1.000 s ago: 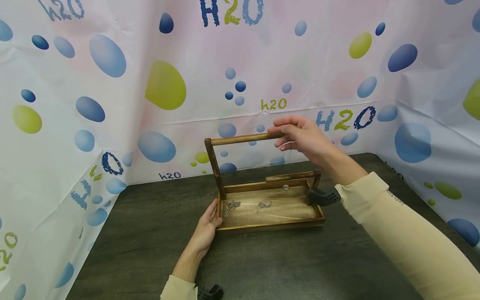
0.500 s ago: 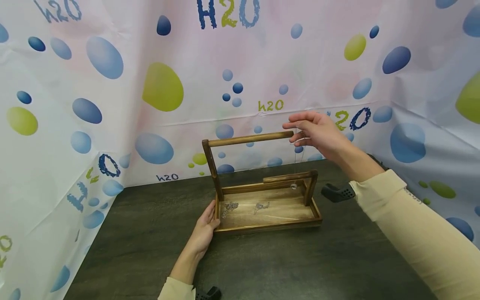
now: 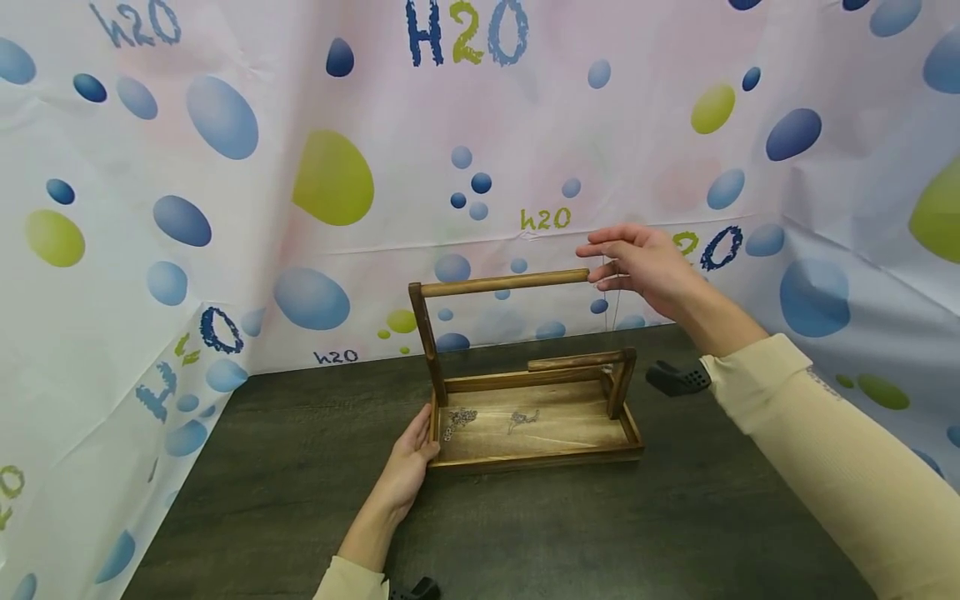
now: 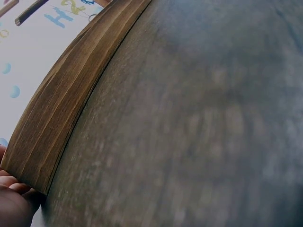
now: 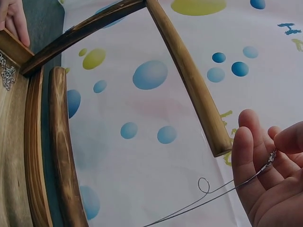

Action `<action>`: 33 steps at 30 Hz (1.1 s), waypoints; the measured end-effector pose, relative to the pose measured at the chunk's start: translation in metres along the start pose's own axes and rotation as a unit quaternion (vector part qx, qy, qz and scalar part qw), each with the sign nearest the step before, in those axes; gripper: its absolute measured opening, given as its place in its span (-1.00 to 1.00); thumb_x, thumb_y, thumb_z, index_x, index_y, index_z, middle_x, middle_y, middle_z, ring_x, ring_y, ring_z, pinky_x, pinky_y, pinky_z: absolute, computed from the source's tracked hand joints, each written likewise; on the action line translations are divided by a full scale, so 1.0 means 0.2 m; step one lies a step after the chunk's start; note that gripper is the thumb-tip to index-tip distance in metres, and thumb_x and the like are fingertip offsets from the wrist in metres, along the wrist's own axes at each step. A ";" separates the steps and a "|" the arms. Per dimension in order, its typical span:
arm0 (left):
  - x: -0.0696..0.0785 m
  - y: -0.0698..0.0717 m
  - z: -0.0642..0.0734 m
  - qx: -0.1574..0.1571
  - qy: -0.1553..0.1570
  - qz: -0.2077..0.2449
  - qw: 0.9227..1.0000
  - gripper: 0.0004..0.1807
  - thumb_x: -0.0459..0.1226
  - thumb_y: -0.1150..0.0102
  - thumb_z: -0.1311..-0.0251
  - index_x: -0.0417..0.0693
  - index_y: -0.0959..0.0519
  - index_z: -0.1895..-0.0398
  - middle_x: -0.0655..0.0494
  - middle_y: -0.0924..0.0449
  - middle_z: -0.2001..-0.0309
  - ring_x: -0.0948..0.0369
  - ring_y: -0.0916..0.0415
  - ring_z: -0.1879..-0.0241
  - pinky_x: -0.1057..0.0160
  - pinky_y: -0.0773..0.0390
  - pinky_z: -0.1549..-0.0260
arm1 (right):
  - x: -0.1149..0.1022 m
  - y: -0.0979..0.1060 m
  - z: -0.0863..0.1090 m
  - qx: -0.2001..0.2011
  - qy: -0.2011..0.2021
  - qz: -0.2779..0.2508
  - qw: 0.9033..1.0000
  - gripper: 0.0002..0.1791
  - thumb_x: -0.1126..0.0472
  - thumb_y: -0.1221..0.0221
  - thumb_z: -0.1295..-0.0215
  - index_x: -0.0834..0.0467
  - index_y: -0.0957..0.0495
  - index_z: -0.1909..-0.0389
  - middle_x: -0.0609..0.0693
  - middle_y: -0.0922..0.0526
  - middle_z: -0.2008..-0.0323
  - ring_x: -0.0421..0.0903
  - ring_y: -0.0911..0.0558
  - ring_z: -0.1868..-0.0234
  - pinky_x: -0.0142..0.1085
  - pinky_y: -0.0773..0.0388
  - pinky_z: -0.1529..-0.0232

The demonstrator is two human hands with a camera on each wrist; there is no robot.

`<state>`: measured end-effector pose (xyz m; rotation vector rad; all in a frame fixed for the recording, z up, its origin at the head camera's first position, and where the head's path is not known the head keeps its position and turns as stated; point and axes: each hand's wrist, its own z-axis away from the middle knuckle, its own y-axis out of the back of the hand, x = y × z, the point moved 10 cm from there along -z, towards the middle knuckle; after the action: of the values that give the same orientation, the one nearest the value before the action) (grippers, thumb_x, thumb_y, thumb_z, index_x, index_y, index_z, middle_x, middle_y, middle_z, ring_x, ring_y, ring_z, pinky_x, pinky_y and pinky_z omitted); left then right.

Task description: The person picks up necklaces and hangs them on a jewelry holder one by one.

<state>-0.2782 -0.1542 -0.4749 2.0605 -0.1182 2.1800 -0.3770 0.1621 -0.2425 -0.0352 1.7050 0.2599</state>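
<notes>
A wooden jewelry stand (image 3: 536, 457) stands on the table, with a tray base, a tall upper bar (image 3: 506, 283) and a shorter lower bar (image 3: 573, 361). My left hand (image 3: 408, 458) grips the tray's left end. At the free end of the upper bar, my right hand (image 3: 645, 262) pinches a thin necklace (image 5: 208, 201) by its clasp end, between thumb and fingers. The necklace's two strands hang down behind the lower bar, which partly hides the small pendant (image 3: 608, 369). In the right wrist view the strand has a small loop in it.
Two silver chains lie in the tray: a bunched chain (image 3: 461, 419) at the left and a thinner chain (image 3: 522, 418) near the middle. The dark table (image 3: 300, 483) meets a printed backdrop (image 3: 637, 142) behind and at the sides.
My right hand has shifted right, from over the upper bar to just past its free end. The hanging pendant has swung right and behind the lower bar. The left hand keeps its hold.
</notes>
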 end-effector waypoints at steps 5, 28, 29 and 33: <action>0.00 0.00 -0.01 -0.002 -0.003 0.000 1.000 -0.29 -0.53 0.25 -0.45 -0.28 0.18 -0.61 -0.25 0.28 -0.59 -0.10 0.34 -0.57 -0.11 0.20 -0.47 | 0.01 -0.04 -0.03 -0.007 -0.001 -0.006 1.000 -0.66 0.17 0.06 -0.61 0.26 -0.43 -0.23 0.04 -0.65 -0.08 -0.14 -0.71 0.30 -0.31 -0.68 0.18; 0.00 0.00 0.02 -0.002 -0.002 -0.001 1.000 -0.29 -0.55 0.25 -0.43 -0.31 0.16 -0.60 -0.29 0.26 -0.58 -0.13 0.32 -0.56 -0.12 0.20 -0.47 | -0.02 -0.41 -0.10 -0.059 -0.013 -0.059 0.996 -0.66 0.22 0.04 -0.60 0.27 -0.46 -0.24 0.19 -0.61 -0.16 -0.12 -0.71 0.36 -0.28 -0.69 0.19; -0.01 0.01 0.02 -0.001 -0.004 -0.001 1.000 -0.29 -0.55 0.26 -0.43 -0.31 0.16 -0.60 -0.29 0.26 -0.58 -0.13 0.32 -0.56 -0.12 0.20 -0.47 | -0.03 -0.43 -0.10 -0.063 -0.011 -0.064 0.996 -0.66 0.23 0.04 -0.60 0.27 -0.45 -0.24 0.20 -0.60 -0.16 -0.12 -0.71 0.36 -0.28 -0.69 0.19; 0.00 0.01 0.01 -0.002 -0.011 0.000 1.000 -0.29 -0.55 0.25 -0.43 -0.31 0.16 -0.60 -0.28 0.26 -0.58 -0.13 0.32 -0.56 -0.12 0.20 -0.47 | -0.05 -0.49 -0.10 -0.075 -0.008 -0.090 0.993 -0.66 0.24 0.05 -0.60 0.28 -0.44 -0.24 0.22 -0.58 -0.19 -0.10 -0.71 0.35 -0.28 -0.68 0.21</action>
<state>-0.2763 -0.1564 -0.4737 2.0826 -0.1246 2.1568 -0.3777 0.0614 -0.2444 -0.2960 1.6507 0.2532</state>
